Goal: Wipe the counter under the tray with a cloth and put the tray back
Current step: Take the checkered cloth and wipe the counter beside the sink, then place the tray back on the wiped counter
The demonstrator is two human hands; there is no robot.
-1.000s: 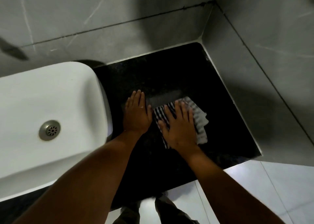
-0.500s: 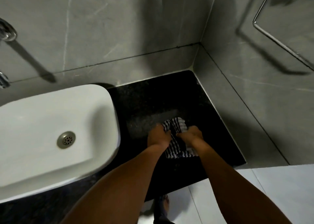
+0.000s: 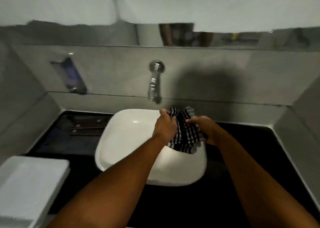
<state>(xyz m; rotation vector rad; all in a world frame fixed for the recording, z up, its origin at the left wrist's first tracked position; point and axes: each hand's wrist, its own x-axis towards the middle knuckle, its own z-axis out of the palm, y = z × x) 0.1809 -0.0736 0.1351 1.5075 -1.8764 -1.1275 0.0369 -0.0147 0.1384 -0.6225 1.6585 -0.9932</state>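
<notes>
A black-and-white striped cloth [image 3: 184, 132] is bunched between both hands, lifted above the right side of the white basin [image 3: 128, 141]. My left hand [image 3: 165, 126] grips its left part and my right hand [image 3: 204, 130] grips its right part. The black counter [image 3: 251, 158] runs on both sides of the basin. A dark tray-like object [image 3: 86, 125] lies on the counter left of the basin, blurred.
A chrome wall tap [image 3: 154, 82] hangs over the basin's back edge. A soap dispenser [image 3: 72, 75] is fixed to the grey tiled wall at the left. A white box-like object [image 3: 29, 184] sits at the near left. Grey walls enclose both counter ends.
The cloth was pressed flat on the right counter, then gathered up by both hands. It is lifted off the counter and held over the basin; the view has swung left.
</notes>
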